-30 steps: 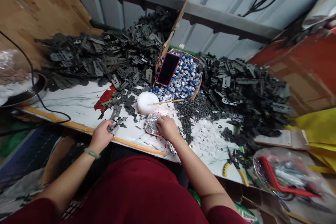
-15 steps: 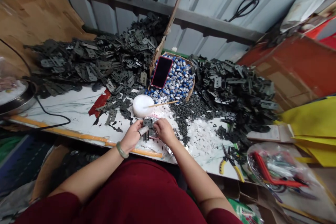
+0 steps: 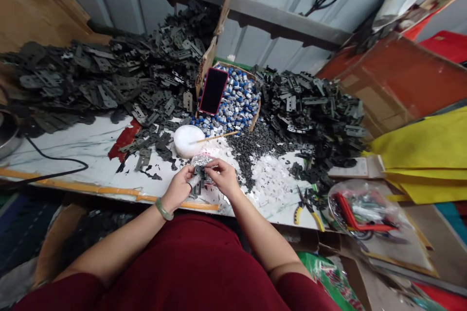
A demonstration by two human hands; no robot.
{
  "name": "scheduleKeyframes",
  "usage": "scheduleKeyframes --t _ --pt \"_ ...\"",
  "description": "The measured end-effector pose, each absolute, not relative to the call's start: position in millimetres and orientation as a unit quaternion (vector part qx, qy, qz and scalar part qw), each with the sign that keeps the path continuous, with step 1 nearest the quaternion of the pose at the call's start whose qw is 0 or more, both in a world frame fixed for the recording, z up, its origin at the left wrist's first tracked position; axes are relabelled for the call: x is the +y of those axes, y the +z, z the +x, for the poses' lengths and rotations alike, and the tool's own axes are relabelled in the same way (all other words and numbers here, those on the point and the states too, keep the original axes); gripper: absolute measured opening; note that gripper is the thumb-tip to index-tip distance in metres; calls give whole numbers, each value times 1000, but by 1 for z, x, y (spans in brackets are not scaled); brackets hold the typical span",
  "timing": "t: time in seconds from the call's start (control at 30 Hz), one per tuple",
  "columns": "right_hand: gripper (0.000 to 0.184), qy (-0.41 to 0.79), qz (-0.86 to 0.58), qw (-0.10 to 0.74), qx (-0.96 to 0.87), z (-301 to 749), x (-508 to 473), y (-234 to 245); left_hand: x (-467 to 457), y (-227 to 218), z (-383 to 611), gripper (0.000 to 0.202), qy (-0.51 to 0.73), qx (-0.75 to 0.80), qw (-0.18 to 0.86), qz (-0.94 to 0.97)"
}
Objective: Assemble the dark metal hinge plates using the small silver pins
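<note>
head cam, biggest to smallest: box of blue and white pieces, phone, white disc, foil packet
1. Cardboard box of blue and white pieces
2. Black phone and white disc: too alike to rank
3. Foil packet, partly covered, so its full size is unsure

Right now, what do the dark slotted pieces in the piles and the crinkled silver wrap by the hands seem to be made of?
The dark slotted pieces look matte grey-black with flat stamped outlines, so hard plastic or coated metal; I can't tell which. The crinkled silver wrap looks like aluminium foil, shiny and finely creased.
</note>
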State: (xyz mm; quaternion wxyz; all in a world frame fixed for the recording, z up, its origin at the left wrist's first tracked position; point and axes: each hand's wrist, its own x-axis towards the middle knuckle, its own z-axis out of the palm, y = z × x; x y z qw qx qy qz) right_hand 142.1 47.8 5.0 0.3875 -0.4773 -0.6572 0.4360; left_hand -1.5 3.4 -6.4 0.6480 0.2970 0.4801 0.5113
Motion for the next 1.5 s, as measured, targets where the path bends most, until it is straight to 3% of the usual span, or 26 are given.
scheduleKeyframes --t 0.3,0.53,1.03,1.2,1.27,1.33,1.5 --pt "12 264 -424 326 -803 144 42 -6 -1 -9 -3 22 484 494 634 346" --pt "9 332 -478 361 -729 136 23 -15 -7 -16 -8 31 472 496 662 303" --pt "11 396 -542 275 -688 156 13 -30 -15 -18 0 35 428 500 696 287" --pt "11 169 -623 141 -750 203 27 -34 -14 -18 3 34 416 509 693 297" --pt "17 136 -635 97 -754 213 31 -38 -13 -19 5 35 406 514 697 291" --pt "19 154 -637 105 -748 213 32 -40 -13 -20 7 35 404 511 705 280" --pt "13 280 -569 231 -738 185 23 -39 -9 -21 9 33 425 468 738 236"
